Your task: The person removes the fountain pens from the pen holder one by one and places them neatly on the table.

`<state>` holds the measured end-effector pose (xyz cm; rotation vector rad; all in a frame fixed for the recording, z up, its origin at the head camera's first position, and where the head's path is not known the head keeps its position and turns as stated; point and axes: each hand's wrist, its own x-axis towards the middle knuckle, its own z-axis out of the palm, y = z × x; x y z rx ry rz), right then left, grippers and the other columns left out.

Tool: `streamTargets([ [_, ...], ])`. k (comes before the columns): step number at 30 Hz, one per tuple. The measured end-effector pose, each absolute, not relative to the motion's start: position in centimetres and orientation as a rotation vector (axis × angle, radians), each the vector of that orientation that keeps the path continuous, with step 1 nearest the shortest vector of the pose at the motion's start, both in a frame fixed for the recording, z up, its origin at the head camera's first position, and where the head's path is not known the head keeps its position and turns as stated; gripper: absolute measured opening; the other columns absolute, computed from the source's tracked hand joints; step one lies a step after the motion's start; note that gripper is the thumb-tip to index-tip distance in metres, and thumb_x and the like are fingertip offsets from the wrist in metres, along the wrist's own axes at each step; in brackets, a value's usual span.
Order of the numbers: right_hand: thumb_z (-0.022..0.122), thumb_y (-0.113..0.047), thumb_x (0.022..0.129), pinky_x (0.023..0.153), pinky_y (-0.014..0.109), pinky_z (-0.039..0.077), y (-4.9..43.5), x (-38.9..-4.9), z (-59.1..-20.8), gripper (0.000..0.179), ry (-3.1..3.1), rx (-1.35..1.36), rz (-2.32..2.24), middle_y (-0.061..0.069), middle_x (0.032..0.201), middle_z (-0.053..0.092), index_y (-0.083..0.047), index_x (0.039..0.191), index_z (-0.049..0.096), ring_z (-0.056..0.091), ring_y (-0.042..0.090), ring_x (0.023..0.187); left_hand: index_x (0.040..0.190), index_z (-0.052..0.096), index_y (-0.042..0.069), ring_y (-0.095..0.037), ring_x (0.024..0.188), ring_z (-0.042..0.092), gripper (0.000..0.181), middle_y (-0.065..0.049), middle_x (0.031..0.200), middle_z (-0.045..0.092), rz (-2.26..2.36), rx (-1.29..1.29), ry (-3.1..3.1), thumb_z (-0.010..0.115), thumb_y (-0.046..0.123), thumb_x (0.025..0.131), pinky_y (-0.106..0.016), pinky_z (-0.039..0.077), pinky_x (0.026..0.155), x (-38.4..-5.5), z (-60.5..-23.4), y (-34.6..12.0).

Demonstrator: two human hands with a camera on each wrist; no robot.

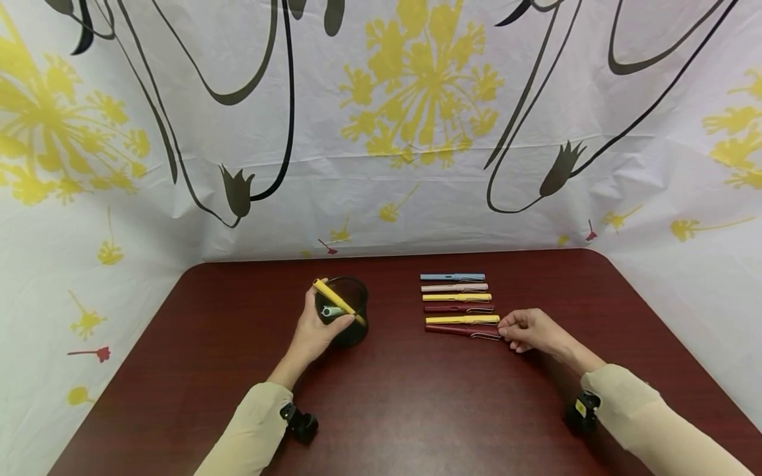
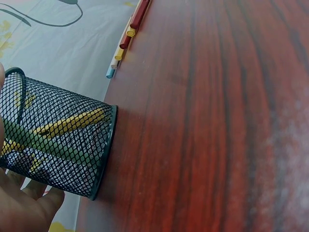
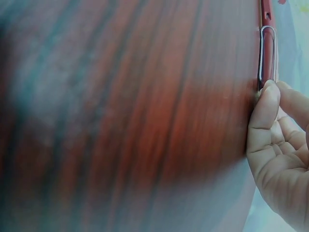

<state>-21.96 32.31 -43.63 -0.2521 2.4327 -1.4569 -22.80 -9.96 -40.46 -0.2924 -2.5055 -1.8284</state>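
Note:
My left hand [image 1: 311, 335] grips a black mesh pen cup [image 2: 63, 164] that stands on the table. Inside it lean a yellow pen [image 1: 333, 297] and a pale green pen [image 1: 331, 311]; the mesh partly covers them. On the right, my right hand [image 1: 538, 332] pinches the clip end of the nearest dark red pen [image 1: 454, 329] between thumb and finger. That pen lies slightly aslant at the front of a row. Behind it come a yellow pen [image 1: 461, 320], a dark red one [image 1: 457, 309], another yellow [image 1: 455, 297], a pale pink [image 1: 452, 288] and a blue pen [image 1: 451, 277].
A dark reddish wood table [image 1: 381, 396] bears everything. Along its back and sides hangs a white cloth [image 1: 321, 132] printed with yellow and grey flowers. Small black cameras are strapped to both wrists.

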Motion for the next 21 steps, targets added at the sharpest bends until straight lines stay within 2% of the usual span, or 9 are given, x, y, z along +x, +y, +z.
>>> streamTargets([
  [21, 0.057, -0.006, 0.093, 0.053, 0.026, 0.052, 31.81, -21.82, -43.73, 0.022, 2.483, -0.165, -1.463, 0.006, 0.072, 0.060, 0.014, 0.102, 0.058, 0.056, 0.008, 0.059, 0.147, 0.022, 0.009, -0.035, 0.124, 0.045, 0.085, -0.021, 0.136, 0.045, -1.838, -0.293, -2.491, 0.074, 0.013, 0.080, -0.048, 0.035, 0.102, -22.87, -40.61, -9.96],
])
